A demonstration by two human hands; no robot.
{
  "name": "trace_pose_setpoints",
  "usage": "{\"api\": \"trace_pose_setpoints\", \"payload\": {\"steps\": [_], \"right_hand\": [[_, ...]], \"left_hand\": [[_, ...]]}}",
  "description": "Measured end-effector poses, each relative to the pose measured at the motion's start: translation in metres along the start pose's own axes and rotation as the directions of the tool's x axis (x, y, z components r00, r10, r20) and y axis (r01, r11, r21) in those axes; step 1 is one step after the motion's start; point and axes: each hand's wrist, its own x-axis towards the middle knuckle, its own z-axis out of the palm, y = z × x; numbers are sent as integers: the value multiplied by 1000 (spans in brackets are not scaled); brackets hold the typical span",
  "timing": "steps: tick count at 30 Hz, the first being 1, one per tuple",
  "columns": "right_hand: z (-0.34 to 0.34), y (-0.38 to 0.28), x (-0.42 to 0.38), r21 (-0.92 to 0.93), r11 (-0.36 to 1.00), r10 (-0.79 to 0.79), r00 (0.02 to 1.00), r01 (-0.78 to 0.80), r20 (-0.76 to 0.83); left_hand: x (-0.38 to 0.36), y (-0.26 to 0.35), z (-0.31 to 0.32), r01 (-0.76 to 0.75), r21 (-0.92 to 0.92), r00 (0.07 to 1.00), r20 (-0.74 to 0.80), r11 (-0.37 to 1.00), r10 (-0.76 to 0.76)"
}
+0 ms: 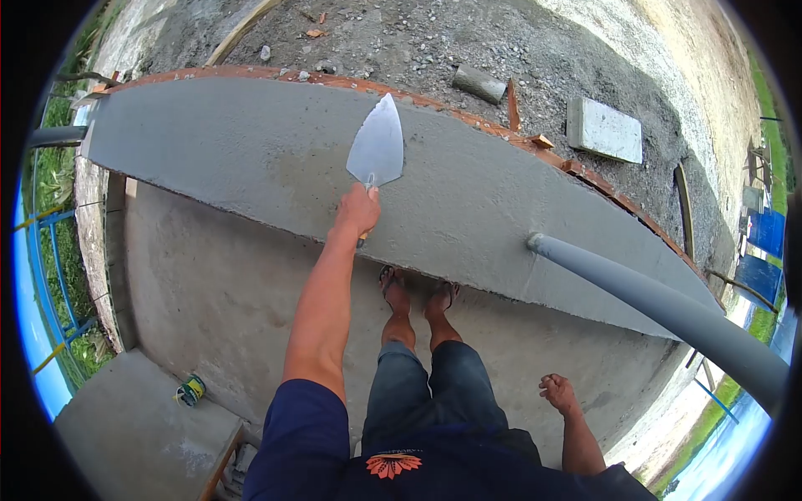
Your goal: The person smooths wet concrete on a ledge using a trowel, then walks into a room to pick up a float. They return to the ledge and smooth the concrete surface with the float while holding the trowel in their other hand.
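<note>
My left hand [357,212] is closed around the handle of a pointed trowel [378,144]. The trowel's broad metal blade lies over the wet grey surface of a long cement slab [468,200], its tip pointing to the far edge. Near the blade, a patch of the cement looks darker and smoother. Down by my right side, my right hand [558,392] hangs apart from the slab, fingers loosely curled and holding nothing that I can see.
A grey pipe [660,296] rises from the slab at right. Wooden formwork [576,169] edges its far side. Beyond are gravel [401,37], a concrete block [605,130] and a short cylinder [479,83]. A green-yellow roll [190,390] lies on a lower ledge [138,426].
</note>
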Motion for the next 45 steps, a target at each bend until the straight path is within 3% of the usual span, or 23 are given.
{"api": "trace_pose_setpoints", "payload": {"steps": [3, 5, 8, 10, 13, 16, 19, 21, 24, 28, 30, 32, 34, 36, 38, 40, 42, 45], "right_hand": [[1, -4, -7, 28, 1000, 7, 1000, -7, 1], [2, -9, -14, 85, 996, 21, 1000, -20, -11], [4, 0, -16, 129, 992, 20, 999, -17, -28], [10, 16, -6, 98, 995, -35, 999, 37, -22], [13, 17, -2, 102, 993, 54, 998, -51, -28], [16, 10, -9, 175, 978, 111, 994, -111, 5], [15, 20, -12, 186, 978, 98, 995, -95, -9], [19, 31, -1, 165, 986, 10, 1000, -8, -12], [13, 30, -9, 149, 988, 35, 999, -30, -29], [11, 7, -10, 199, 976, 94, 995, -88, -22], [13, 9, -5, 192, 976, 108, 994, -101, -24], [17, 15, -1, 174, 980, 98, 995, -95, -9], [20, 23, 5, 148, 987, 60, 998, -61, 14], [21, 18, 13, 118, 992, 33, 999, -34, 6], [19, 10, 13, 106, 993, 42, 999, -42, 5], [19, -5, 19, 125, 990, 67, 998, -65, -11], [16, -16, 15, 143, 989, 39, 999, -35, -26], [9, -29, 10, 184, 982, 50, 996, -35, -75]], "left_hand": [[-43, -23, 30, -117, 298, 991, -32, 947, 132], [-67, -61, 12, -48, 315, 997, -41, 948, 64], [-46, -19, -22, 165, -111, 986, 12, 980, -165], [-15, 37, -18, 92, -161, 995, 45, 983, -86], [-13, 34, 28, -124, 271, 991, -11, 955, 132], [-44, -26, 8, -143, 351, 990, 31, 925, 141], [-18, -14, -7, -102, 290, 995, 51, 952, 91], [13, 29, 24, -58, 138, 998, 8, 989, 58], [-20, 51, 46, -188, 295, 982, 88, 937, 170], [-57, -37, 14, -55, 387, 998, 29, 920, 47], [-41, -74, -10, -72, 396, 982, -134, 915, 136], [-17, -42, -42, 85, 14, 991, -109, 996, -83], [22, -10, -40, 42, -88, 991, -126, 995, -53], [33, 33, -15, -44, -38, 998, -46, 998, 42], [10, 45, 7, -46, 75, 999, 13, 996, 46], [-10, -3, 32, -204, 357, 974, -20, 912, 226], [-50, -24, 8, -162, 365, 987, 53, 917, 154], [-29, -64, -16, -86, 327, 995, -12, 941, 95]]}}
